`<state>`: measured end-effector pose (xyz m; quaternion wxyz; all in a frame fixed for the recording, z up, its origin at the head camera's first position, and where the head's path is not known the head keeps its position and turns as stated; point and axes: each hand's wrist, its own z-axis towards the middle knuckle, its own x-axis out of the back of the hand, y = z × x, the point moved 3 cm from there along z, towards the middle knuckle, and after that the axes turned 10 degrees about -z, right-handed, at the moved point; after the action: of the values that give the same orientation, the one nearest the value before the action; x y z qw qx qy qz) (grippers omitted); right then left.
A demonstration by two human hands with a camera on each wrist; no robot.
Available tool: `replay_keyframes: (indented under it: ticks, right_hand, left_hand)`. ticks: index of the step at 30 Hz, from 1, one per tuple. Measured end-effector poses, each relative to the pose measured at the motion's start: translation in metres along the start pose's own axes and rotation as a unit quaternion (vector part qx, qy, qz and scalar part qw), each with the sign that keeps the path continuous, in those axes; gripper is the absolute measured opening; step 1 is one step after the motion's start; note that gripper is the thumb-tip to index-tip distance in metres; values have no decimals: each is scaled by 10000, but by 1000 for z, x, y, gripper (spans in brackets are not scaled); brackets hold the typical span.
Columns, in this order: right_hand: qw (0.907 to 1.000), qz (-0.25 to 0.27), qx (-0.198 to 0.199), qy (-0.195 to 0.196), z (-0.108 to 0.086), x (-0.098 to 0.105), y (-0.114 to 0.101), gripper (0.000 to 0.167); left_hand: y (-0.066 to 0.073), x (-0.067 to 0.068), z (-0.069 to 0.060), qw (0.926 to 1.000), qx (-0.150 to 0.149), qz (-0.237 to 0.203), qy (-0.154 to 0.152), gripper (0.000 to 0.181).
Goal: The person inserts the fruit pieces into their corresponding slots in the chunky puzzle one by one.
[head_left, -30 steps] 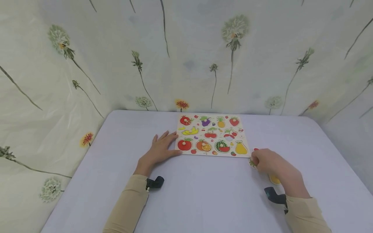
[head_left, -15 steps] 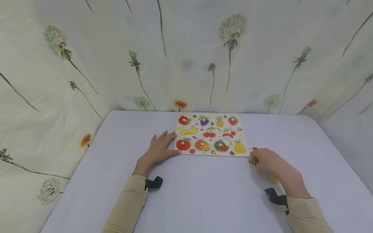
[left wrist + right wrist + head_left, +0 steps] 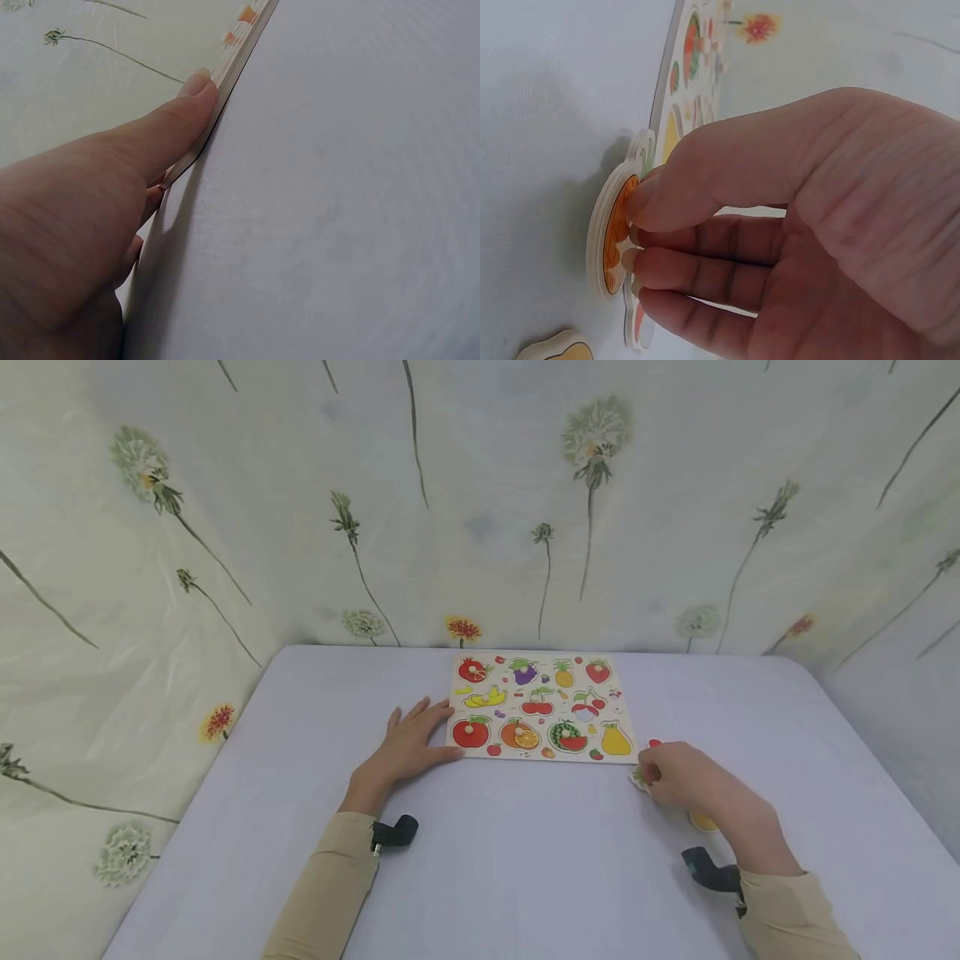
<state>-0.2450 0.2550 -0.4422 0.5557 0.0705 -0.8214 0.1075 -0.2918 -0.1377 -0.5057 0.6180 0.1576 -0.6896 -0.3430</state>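
Note:
A white fruit puzzle board (image 3: 543, 756) lies at the far middle of the table, with small knobs on several of its fruits. My left hand (image 3: 405, 747) rests against its left side, thumb at the near corner and fingers spread along the edge. In the left wrist view the thumb (image 3: 187, 109) lies on the board's edge. My right hand (image 3: 693, 781) pinches a pineapple puzzle piece (image 3: 619, 225) just off the board's near right corner. Its fingertips partly cover the piece, which stands tilted in the right wrist view.
Beside the right hand lie a red-topped piece (image 3: 655, 742), mostly hidden, and a yellow piece (image 3: 703, 821) partly under the wrist. Behind the white table (image 3: 525, 860) hangs a cloth (image 3: 480, 527) printed with dandelions.
The pineapple piece has shifted slightly left in my right hand, and more of it shows past the fingers. My left hand stays against the board. The head view has shifted a little.

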Motion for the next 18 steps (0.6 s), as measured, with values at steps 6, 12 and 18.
replay_keyframes:
  ticks: [6,12,18]
  right_hand:
    - [9999,94,18,90,5,1,-5,8]
    - [9996,197,136,166,12,7,-10,6]
    - [9989,313,191,278,21,10,-12,5]
  left_hand:
    - [1,1,-1,10000,-6,-11,-25,80]
    - [-1,0,-1,10000,18,-47,-9,81]
    - [2,2,-2,10000,18,-11,-42,81]
